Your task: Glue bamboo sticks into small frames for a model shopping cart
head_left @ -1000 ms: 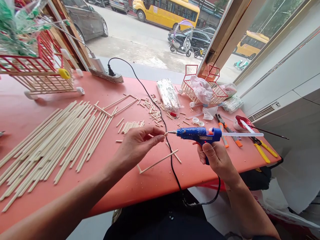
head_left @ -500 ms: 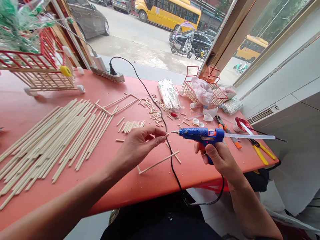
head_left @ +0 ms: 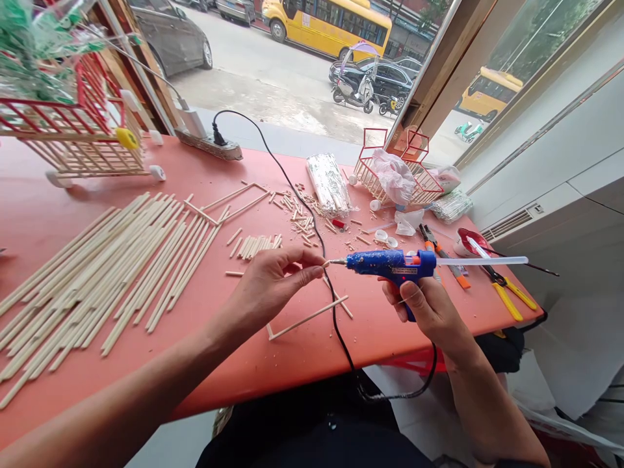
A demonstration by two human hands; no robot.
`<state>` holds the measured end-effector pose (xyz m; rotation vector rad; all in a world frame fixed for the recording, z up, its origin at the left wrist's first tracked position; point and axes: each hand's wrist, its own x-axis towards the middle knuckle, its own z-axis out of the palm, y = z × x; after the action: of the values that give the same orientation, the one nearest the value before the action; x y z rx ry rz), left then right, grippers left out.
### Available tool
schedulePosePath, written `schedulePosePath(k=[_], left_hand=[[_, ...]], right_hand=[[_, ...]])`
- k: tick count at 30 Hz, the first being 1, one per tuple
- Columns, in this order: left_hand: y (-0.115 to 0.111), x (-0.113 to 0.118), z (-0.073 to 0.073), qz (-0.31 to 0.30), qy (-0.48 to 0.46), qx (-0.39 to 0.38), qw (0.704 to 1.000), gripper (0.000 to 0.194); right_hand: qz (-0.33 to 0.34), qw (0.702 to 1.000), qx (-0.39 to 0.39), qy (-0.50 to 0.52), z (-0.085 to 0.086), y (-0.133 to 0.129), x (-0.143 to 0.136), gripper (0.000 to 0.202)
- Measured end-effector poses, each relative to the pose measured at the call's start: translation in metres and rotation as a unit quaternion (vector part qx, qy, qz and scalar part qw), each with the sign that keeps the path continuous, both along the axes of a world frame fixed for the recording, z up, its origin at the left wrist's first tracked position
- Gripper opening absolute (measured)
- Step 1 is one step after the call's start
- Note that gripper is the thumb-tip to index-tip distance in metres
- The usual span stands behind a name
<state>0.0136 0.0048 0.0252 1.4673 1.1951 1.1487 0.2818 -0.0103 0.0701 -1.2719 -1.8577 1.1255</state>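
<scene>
My right hand (head_left: 423, 305) is closed round the handle of a blue hot glue gun (head_left: 385, 262), with a clear glue stick (head_left: 482, 261) jutting from its back end. The gun's nozzle points left, at the fingertips of my left hand (head_left: 280, 276). Those fingertips pinch a short wooden stick (head_left: 325, 264), mostly hidden, and the nozzle is at or almost on its end. Beneath my hands, a frame of thin sticks (head_left: 308, 318) lies on the pink table (head_left: 214, 383). A small row of short cut sticks (head_left: 260, 246) lies just behind my left hand.
Long wooden sticks (head_left: 97, 279) cover the left of the table. A model cart (head_left: 92, 153) stands back left, another (head_left: 404, 175) back right. The gun's black cord (head_left: 312, 218) crosses the table from a power strip (head_left: 209, 144). Yellow-handled pliers (head_left: 509, 296) lie at right.
The glue gun has shifted slightly left, its nozzle closer to the pinched stick. The glue stick at the back has moved left with it. My left hand has stayed put.
</scene>
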Motion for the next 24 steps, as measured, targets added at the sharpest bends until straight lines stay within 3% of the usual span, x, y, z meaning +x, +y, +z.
schedulePosePath(k=[24], left_hand=[[-0.0005,0.0012,-0.0022,-0.007,0.000,0.022,1.000,0.011]], right_hand=[[-0.006,0.999,0.019,-0.044,-0.0053,0.0006,0.0059,0.061]])
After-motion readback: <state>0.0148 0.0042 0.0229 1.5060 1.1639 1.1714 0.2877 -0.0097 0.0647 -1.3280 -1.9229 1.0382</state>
